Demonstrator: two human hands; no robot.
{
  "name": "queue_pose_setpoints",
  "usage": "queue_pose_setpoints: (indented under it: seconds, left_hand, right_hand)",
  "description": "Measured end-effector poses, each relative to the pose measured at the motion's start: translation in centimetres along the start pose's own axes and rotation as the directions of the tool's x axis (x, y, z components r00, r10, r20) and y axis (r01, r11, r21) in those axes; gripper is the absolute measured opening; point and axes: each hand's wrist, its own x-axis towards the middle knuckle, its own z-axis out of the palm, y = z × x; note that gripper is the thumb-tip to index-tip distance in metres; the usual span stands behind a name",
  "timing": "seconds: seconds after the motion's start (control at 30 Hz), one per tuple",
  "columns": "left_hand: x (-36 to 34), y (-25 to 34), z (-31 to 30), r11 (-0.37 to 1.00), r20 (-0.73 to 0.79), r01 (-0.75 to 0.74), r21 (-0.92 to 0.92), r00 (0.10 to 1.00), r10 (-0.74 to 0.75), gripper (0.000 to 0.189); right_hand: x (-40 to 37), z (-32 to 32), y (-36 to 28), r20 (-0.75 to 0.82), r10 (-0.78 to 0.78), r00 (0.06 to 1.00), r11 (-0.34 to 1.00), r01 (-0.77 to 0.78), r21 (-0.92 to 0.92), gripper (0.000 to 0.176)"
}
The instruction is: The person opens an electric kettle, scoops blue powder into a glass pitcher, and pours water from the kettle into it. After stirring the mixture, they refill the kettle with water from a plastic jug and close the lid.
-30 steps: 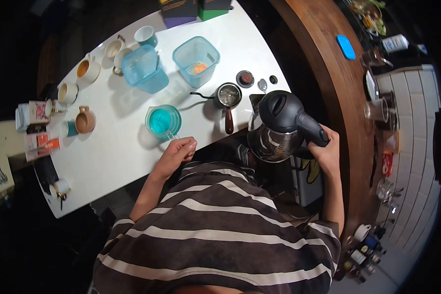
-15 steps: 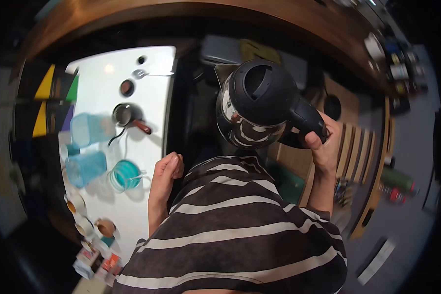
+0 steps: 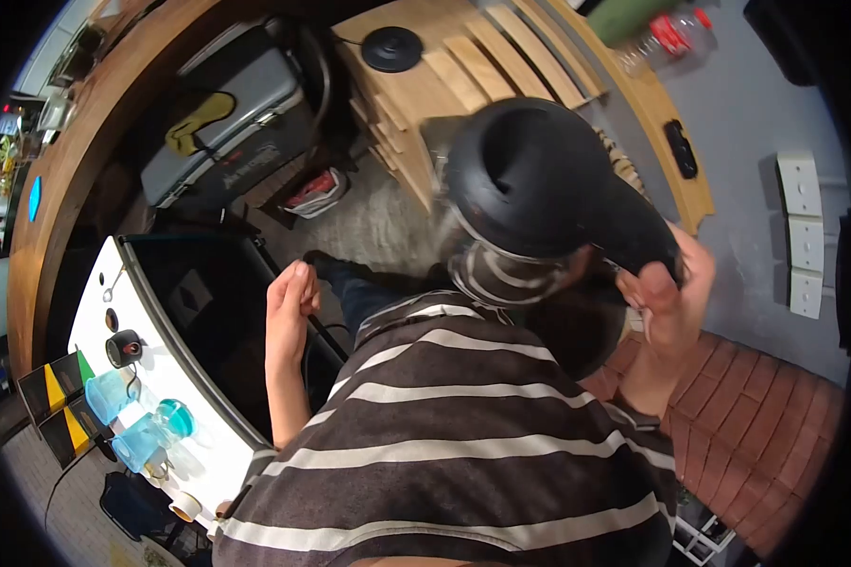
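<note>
My right hand (image 3: 671, 288) is wrapped around the black handle of an electric kettle (image 3: 529, 180). Held in front of my striped shirt, the kettle has a black lid and a shiny, see-through body, slightly blurred. My left hand (image 3: 293, 293) hangs on the other side with its fingers curled closed, nothing showing in them. Beyond the kettle, a round black kettle base (image 3: 392, 49) rests on a slatted wooden bench (image 3: 421, 85).
On my left stands a white table (image 3: 203, 378) with blue pitchers (image 3: 113, 395), a teal-lidded container (image 3: 175, 418) and a small dark pot (image 3: 123, 348). Ahead sits a grey hard case (image 3: 246, 123). A red-labelled bottle (image 3: 669, 36) and brickwork (image 3: 738, 425) lie to my right.
My view has swung right, so the white table slid to the lower left and the wooden bench with the base came forward. The kettle stays in my right hand; my left stays closed.
</note>
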Motion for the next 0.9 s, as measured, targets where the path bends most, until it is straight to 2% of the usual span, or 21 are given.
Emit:
queue_pose_setpoints:
  seconds: [0.03, 0.07, 0.1, 0.13, 0.2, 0.27, 0.33, 0.4, 0.43, 0.47, 0.53, 0.67, 0.73, 0.77, 0.8, 0.87, 0.9]
  left_hand:
    - [0.2, -0.3, 2.0, 1.0, 0.07, 0.0, 0.03, 0.998, -0.002, 0.039]
    - [0.4, -0.6, 4.0, 0.998, 0.141, -0.004, 0.061, 0.99, -0.005, 0.039]
    - [0.7, -0.9, 5.9, 0.997, 0.134, 0.006, 0.083, 0.991, -0.017, 0.04]
    - [0.8, -1.0, 7.5, 0.996, 0.14, 0.014, 0.09, 0.99, -0.027, 0.04]
    - [1.1, -1.2, 10.2, 0.992, 0.203, 0.019, 0.124, 0.978, -0.044, 0.04]
    - [1.4, -1.3, 12.0, 0.985, 0.242, 0.028, 0.169, 0.968, -0.069, 0.04]
    - [2.4, -1.9, 13.1, 0.979, 0.289, 0.075, 0.189, 0.949, -0.129, 0.04]
    - [3.3, -1.9, 14.4, 0.973, 0.325, 0.09, 0.212, 0.933, -0.157, 0.041]
    - [3.7, -1.9, 15.1, 0.965, 0.336, 0.098, 0.241, 0.925, -0.178, 0.041]
    - [4.0, -1.8, 15.7, 0.957, 0.346, 0.106, 0.271, 0.917, -0.2, 0.041]
    - [4.5, -1.8, 16.6, 0.945, 0.365, 0.107, 0.31, 0.904, -0.222, 0.041]
    - [5.3, -1.9, 17.0, 0.919, 0.366, 0.132, 0.371, 0.889, -0.275, 0.041]
    - [5.7, -2.4, 16.5, 0.914, 0.372, 0.146, 0.379, 0.88, -0.294, 0.04]
    - [6.0, -2.6, 16.4, 0.915, 0.376, 0.149, 0.375, 0.878, -0.298, 0.04]
    - [6.1, -2.7, 16.5, 0.914, 0.38, 0.152, 0.377, 0.874, -0.303, 0.04]
    - [6.2, -2.8, 16.8, 0.909, 0.369, 0.163, 0.384, 0.875, -0.313, 0.04]
    - [6.1, -2.9, 17.0, 0.909, 0.372, 0.165, 0.383, 0.873, -0.315, 0.04]
  right_hand:
    - [-0.9, -2.6, 0.4, -0.003, 0.004, 1.0, 1.0, -0.004, -0.002, 0.061]
    - [-2.0, -5.3, 0.7, -0.05, -0.001, 0.999, 0.999, -0.001, -0.034, 0.071]
    - [-3.0, -7.7, 1.0, -0.096, -0.007, 0.995, 0.998, 0.001, -0.063, 0.081]
    - [-3.9, -9.8, 1.1, -0.104, 0.002, 0.995, 0.998, -0.009, -0.061, 0.081]
    - [-6.0, -13.5, 1.9, -0.365, 0.006, 0.931, 0.999, -0.023, -0.042, 0.077]
    - [-6.8, -17.1, 1.1, -0.324, 0.067, 0.944, 0.995, -0.087, -0.048, 0.081]
    - [-7.3, -19.2, 1.8, -0.382, 0.019, 0.924, 0.996, -0.053, -0.078, 0.077]
    - [-7.4, -21.2, 1.8, -0.378, 0.042, 0.925, 0.976, -0.118, -0.181, 0.068]
    - [-7.4, -21.9, 2.1, -0.379, 0.05, 0.924, 0.969, -0.137, -0.206, 0.054]
    - [-7.2, -22.5, 2.3, -0.394, 0.059, 0.917, 0.968, -0.149, -0.2, 0.054]
    - [-6.5, -23.5, 2.6, -0.325, 0.104, 0.94, 0.888, -0.235, -0.395, 0.044]
    - [-4.0, -23.6, 3.5, -0.288, 0.11, 0.951, 0.822, -0.25, -0.512, 0.038]
    - [-3.0, -23.4, 3.8, -0.246, 0.24, 0.939, 0.785, -0.337, -0.52, 0.037]
    - [-2.6, -23.3, 4.5, -0.214, 0.147, 0.966, 0.769, -0.248, -0.589, 0.035]
    - [-2.1, -23.3, 4.4, -0.22, 0.151, 0.964, 0.766, -0.255, -0.59, 0.035]
    - [-1.0, -23.0, 3.9, -0.129, 0.343, 0.93, 0.706, -0.346, -0.617, 0.034]
    - [-0.8, -22.7, 4.2, -0.131, 0.335, 0.933, 0.739, -0.347, -0.578, 0.034]
